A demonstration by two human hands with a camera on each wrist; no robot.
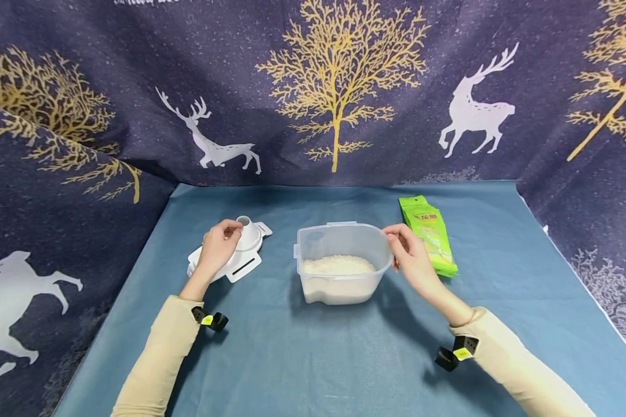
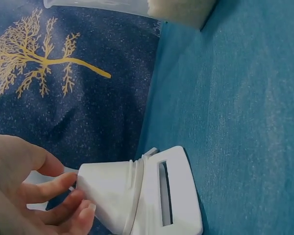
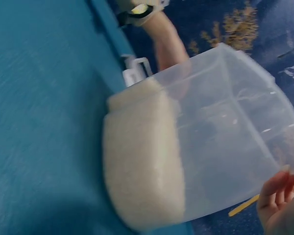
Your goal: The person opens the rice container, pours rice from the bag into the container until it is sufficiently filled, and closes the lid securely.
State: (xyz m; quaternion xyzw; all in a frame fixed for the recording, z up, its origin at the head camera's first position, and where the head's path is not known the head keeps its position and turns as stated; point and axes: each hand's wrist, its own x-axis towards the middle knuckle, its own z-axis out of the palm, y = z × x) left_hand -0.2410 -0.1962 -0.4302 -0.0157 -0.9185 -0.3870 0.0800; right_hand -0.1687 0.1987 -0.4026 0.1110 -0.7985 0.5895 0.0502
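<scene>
A clear plastic container [image 1: 365,248] with white rice [image 1: 339,264] in its lower part stands mid-table in the head view. My right hand [image 1: 411,255] pinches its right rim, fingers curled over the edge. The right wrist view shows the rice [image 3: 142,156] through the see-through wall. On the left, a white lid [image 1: 242,269] with a round spout [image 2: 105,188] and side flaps lies on the cloth, spout up. My left hand [image 1: 222,243] has its curled fingers at the spout's rim, pinching it; the palm hides part of the lid.
A green printed packet [image 1: 430,237] lies right of the container, just behind my right hand. Blue cloth [image 1: 302,359] covers the table. A dark curtain [image 1: 292,156] with deer and trees hangs along the back edge.
</scene>
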